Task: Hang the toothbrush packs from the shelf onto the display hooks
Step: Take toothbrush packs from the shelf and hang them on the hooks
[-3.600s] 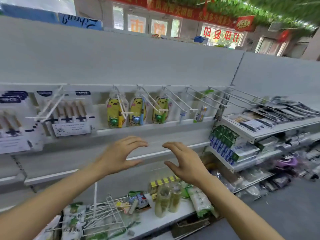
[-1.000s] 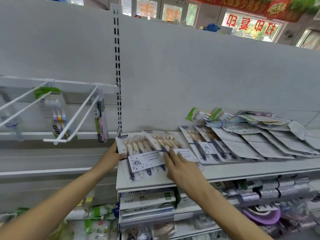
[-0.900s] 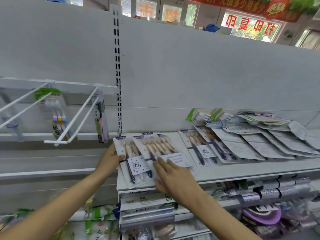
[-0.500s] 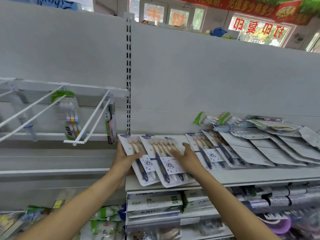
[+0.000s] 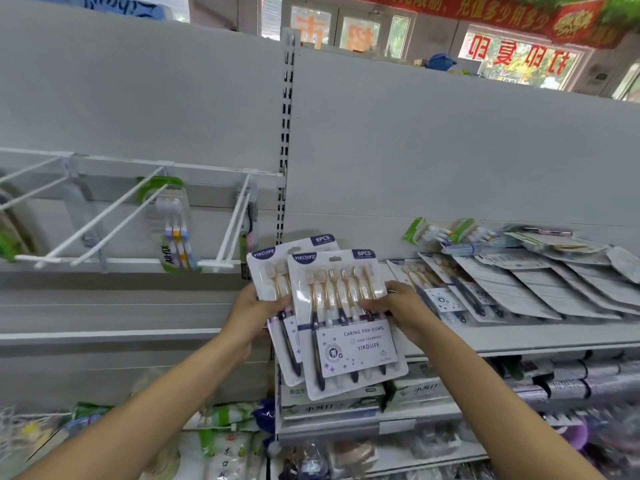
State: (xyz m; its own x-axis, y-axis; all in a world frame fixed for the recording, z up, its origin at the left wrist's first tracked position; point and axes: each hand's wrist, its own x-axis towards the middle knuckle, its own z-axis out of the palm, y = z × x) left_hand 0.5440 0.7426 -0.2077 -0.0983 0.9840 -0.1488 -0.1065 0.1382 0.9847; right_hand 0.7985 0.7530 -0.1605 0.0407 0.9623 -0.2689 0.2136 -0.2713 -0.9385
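Plastic-fronted packs held fanned, lifted off the shelf.
Light, stiff, slick cards are pinched at their edges by left hand and right hand; hang-holes lie above both.

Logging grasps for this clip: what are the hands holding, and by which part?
Two six-brush packs, overlapped. The left hand grips the rear pack at its left edge; the right hand grips the front pack at its right edge, mid-height.
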